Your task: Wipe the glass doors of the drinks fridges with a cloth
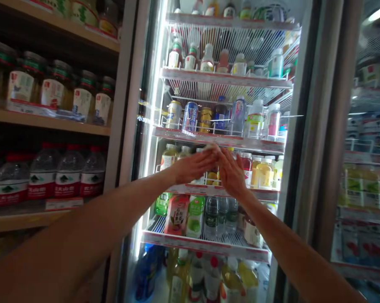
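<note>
left hand (pixel 193 166) and right hand (pixel 231 174) close together before a lit drinks cooler (pixel 228 78); water bottles (pixel 42 174) shelved leftward.

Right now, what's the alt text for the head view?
A person's left hand and right hand come together, fingers extended, before a lit cooler of drinks; a pale blur there is too indistinct to identify. Bottles line shelves on the picture's left.

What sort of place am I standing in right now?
Most likely a convenience store or small supermarket: there's a tall lit drinks fridge stocked with bottles and cans, red-capped water bottles lined up on the shelving to its left, and a label strip on the shelf edge.
</note>
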The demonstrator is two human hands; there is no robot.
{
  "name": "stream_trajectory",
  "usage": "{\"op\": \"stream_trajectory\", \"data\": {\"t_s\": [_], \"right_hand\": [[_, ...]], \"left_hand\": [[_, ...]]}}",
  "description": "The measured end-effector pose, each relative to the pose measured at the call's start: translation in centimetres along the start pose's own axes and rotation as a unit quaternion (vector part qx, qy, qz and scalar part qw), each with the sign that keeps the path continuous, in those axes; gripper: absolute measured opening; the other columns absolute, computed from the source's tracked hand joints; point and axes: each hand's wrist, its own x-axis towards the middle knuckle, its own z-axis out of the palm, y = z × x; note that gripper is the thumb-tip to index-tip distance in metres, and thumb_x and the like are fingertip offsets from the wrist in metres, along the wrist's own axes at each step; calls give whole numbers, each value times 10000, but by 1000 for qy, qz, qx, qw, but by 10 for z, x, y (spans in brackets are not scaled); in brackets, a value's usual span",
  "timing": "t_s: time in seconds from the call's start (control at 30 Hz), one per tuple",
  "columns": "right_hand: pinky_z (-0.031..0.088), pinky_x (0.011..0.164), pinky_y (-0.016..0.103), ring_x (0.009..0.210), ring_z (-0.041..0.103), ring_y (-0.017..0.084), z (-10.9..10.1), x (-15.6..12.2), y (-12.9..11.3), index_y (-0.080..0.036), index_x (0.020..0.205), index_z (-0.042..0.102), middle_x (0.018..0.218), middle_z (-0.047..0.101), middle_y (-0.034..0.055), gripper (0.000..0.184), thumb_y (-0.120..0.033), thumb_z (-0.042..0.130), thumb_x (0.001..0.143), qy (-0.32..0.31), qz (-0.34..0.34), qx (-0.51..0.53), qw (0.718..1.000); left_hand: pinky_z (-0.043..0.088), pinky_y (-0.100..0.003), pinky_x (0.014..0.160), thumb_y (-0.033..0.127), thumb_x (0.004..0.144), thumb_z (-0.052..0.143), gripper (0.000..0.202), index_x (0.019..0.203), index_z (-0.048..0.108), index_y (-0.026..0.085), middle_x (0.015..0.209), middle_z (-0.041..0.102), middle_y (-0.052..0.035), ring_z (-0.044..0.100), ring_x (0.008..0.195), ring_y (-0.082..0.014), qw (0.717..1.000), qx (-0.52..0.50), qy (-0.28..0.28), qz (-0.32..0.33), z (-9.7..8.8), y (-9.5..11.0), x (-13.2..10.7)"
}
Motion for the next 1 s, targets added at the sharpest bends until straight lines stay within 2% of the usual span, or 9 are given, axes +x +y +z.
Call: {"op": "stream_trajectory", "data": {"t_s": [0.13, 0.27, 0.33, 0.47, 0.53, 0.7, 0.8, 0.9, 1.0], "right_hand": [[181, 1121, 482, 1357, 287, 191, 3, -7, 4, -255, 1435, 216, 1450, 348, 77, 537, -211, 327, 912, 38, 27, -32, 998], [171, 1123, 485, 1352, 296, 191, 7, -9, 3, -263, 1427, 239, 1437, 373, 67, 532, -221, 343, 906, 16, 5, -36, 999], [172, 1122, 491, 1352, 297, 195, 7, -11, 1, -258, 1419, 259, 1427, 388, 74, 525, -218, 351, 903, 21, 5, -37, 999], [221, 1108, 484, 1345, 312, 200, 3, -10, -14, -247, 1388, 319, 1407, 414, 87, 493, -200, 353, 899, 35, 11, -11, 999], [267, 1096, 449, 1331, 338, 187, 0, -4, -33, -241, 1354, 369, 1407, 412, 84, 459, -194, 348, 898, 36, 8, 27, 999], [332, 1056, 412, 1284, 398, 186, -4, 13, -77, -229, 1244, 492, 1395, 427, 71, 379, -212, 353, 891, 14, -3, 100, 995], [327, 1054, 450, 1284, 397, 201, 2, 12, -76, -249, 1232, 509, 1379, 446, 63, 381, -221, 349, 888, 29, 58, 114, 991], [361, 1029, 459, 1244, 441, 219, 5, 11, -73, -237, 1164, 568, 1323, 501, 80, 349, -267, 369, 879, 40, 135, 205, 969], [476, 888, 398, 1003, 595, 198, -11, 13, -103, -208, 1041, 622, 1071, 644, 82, 345, -371, 358, 890, -33, 238, 409, 880]], "left_hand": [[198, -463, 1132, 201, 914, 338, 523, 1409, 242, 62, 1504, 205, -149, 26, 1400, -274, 986, 18, 58, -156, -2, -7, -7], [210, -399, 1141, 205, 908, 364, 522, 1411, 258, 112, 1500, 255, -79, 31, 1403, -233, 999, -4, 2, 40, 8, 18, -21], [208, -392, 1143, 200, 908, 368, 530, 1418, 245, 127, 1505, 243, -67, 14, 1405, -216, 998, -2, -4, 57, 10, 13, -29], [182, -458, 1143, 152, 892, 349, 574, 1433, 171, 82, 1512, 189, -132, -30, 1403, -236, 986, 24, 71, -151, 5, -16, -38], [197, -478, 1137, 139, 884, 349, 570, 1425, 187, 62, 1505, 199, -156, -28, 1402, -251, 978, 26, 85, -190, 5, -15, -42], [241, -391, 1146, 155, 843, 456, 558, 1385, 326, 149, 1458, 345, -87, 88, 1407, -204, 996, -16, -11, 86, 1, -3, -64], [225, -428, 1146, 103, 854, 383, 569, 1409, 256, 81, 1472, 302, -133, 100, 1401, -226, 998, 33, 26, -49, -12, -34, -78], [249, -488, 1121, 97, 884, 307, 520, 1395, 248, 13, 1455, 302, -198, 131, 1389, -272, 962, 81, 86, -246, -18, -58, -87], [275, -447, 1120, 82, 879, 322, 497, 1376, 321, 55, 1444, 350, -151, 173, 1383, -265, 988, 44, 44, -139, -8, -36, -94]]}}
